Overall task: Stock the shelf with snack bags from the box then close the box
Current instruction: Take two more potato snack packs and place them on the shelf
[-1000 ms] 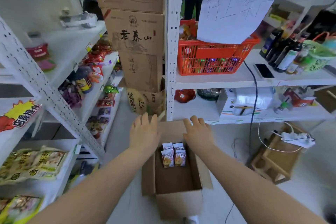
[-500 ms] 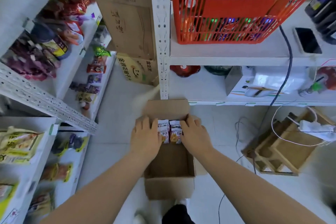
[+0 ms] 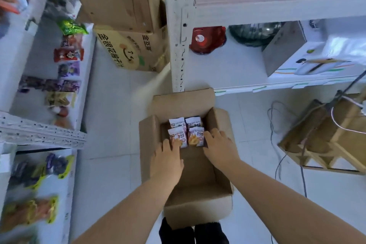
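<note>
The left grip (image 3: pixel 170 157) and right grip (image 3: pixel 220 149) have sunk deeper into the open box (image 3: pixel 150 144) on the floor (image 3: pixel 111 125). Fingers spread, they touch the front two of four white bags (image 3: pixel 186 131) at its far end.

The white tiled floor (image 3: pixel 111 125) carries an open brown cardboard box (image 3: pixel 198 210) (its flaps folded outward), a yellow-printed cardboard carton (image 3: pixel 128 49) beyond it to the left and a pale wooden slatted crate (image 3: pixel 326 144) to its right. Just behind the box, a low white metal shelf board (image 3: pixel 237 73) holds a red round object (image 3: pixel 206 39) and a white printed appliance carton (image 3: pixel 297 59). Left of the box, another white shelf (image 3: pixel 86 51) bears small coloured snack packets (image 3: pixel 68 54).
</note>
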